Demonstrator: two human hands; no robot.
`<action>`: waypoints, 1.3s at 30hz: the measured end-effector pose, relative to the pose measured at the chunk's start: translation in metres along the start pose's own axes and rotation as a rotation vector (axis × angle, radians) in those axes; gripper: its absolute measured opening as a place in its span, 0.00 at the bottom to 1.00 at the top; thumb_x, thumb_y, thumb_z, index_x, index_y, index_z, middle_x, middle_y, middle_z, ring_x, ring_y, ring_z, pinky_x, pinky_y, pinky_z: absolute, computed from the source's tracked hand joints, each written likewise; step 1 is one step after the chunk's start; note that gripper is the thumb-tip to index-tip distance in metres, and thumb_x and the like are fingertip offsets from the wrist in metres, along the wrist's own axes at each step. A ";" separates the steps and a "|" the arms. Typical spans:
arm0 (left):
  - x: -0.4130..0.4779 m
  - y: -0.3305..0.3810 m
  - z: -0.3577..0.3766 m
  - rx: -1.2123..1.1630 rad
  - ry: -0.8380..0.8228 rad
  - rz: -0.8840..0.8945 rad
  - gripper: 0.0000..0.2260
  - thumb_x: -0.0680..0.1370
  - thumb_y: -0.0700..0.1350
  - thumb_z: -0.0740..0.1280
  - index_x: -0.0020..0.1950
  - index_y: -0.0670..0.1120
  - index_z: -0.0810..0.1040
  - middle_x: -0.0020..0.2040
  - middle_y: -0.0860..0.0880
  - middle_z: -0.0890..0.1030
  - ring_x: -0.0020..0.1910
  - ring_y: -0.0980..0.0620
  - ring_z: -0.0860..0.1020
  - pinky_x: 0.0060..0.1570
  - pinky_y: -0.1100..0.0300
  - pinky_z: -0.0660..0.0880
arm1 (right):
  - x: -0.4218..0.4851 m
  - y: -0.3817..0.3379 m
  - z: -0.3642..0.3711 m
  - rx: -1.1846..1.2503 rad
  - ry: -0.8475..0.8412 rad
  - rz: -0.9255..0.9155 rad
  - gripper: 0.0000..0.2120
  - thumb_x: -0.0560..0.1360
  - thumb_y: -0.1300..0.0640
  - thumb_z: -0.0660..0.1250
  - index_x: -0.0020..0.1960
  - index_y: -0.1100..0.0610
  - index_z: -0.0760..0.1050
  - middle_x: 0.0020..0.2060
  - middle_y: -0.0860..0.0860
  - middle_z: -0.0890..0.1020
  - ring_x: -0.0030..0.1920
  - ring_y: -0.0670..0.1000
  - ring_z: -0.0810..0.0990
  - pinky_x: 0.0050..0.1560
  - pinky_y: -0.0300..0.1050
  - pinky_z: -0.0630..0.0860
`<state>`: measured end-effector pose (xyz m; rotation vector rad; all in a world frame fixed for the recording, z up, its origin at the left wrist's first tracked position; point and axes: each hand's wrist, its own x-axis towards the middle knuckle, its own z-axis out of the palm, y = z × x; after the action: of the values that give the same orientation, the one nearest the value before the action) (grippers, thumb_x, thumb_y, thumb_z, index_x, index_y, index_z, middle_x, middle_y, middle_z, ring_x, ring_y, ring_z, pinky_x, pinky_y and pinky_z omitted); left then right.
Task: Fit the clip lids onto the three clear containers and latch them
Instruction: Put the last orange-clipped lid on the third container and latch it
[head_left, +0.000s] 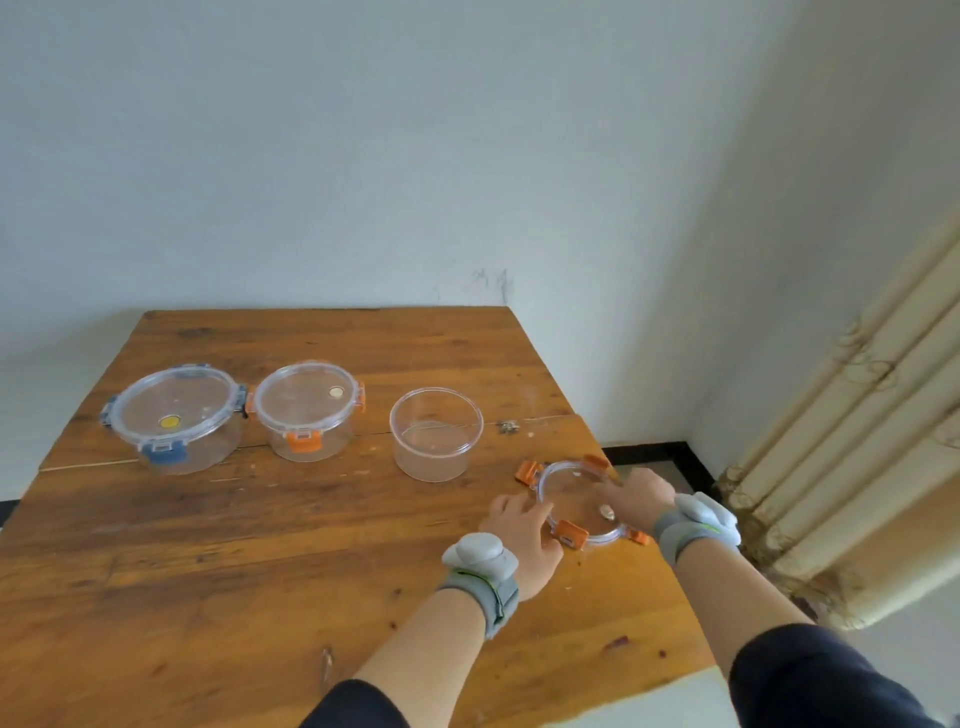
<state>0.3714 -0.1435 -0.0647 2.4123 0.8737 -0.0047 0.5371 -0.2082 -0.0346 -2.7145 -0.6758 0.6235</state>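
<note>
The orange-clip lid (582, 506) lies flat on the wooden table (260, 545), grasped between the left hand (522, 540) at eight o'clock and the right hand (636, 493) at three.

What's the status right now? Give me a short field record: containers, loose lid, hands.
blue-clip container: far left, lid on, front clip down
orange-clip container: beside it, lid on, front clip down
open container: right of those, no lid
loose lid: orange clips splayed out, near the right edge of the table
left hand: at the lid's left rim
right hand: at the lid's right rim
remaining: fit and latch the last lid
</note>
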 end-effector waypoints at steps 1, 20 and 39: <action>0.000 0.002 0.003 0.030 -0.010 0.012 0.24 0.77 0.51 0.57 0.74 0.54 0.63 0.75 0.51 0.63 0.75 0.47 0.55 0.69 0.49 0.62 | -0.002 0.005 0.004 0.032 -0.035 -0.004 0.14 0.74 0.47 0.65 0.36 0.56 0.72 0.33 0.51 0.78 0.40 0.55 0.79 0.40 0.46 0.74; -0.005 0.009 -0.042 -0.656 0.270 0.023 0.07 0.73 0.43 0.70 0.49 0.52 0.85 0.48 0.54 0.86 0.48 0.58 0.82 0.49 0.67 0.76 | -0.008 -0.044 -0.047 0.761 -0.055 -0.091 0.03 0.74 0.64 0.63 0.44 0.63 0.75 0.40 0.62 0.81 0.31 0.58 0.81 0.25 0.45 0.81; -0.011 -0.091 -0.098 -0.457 0.461 -0.292 0.23 0.80 0.54 0.59 0.75 0.54 0.62 0.58 0.49 0.79 0.55 0.50 0.78 0.51 0.61 0.69 | -0.043 -0.160 0.040 -0.344 0.297 -0.917 0.15 0.75 0.66 0.61 0.60 0.56 0.67 0.43 0.55 0.80 0.35 0.58 0.74 0.33 0.48 0.68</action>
<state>0.2909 -0.0428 -0.0267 1.8647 1.2671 0.5947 0.4230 -0.0867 0.0024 -2.2820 -1.8730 -0.1309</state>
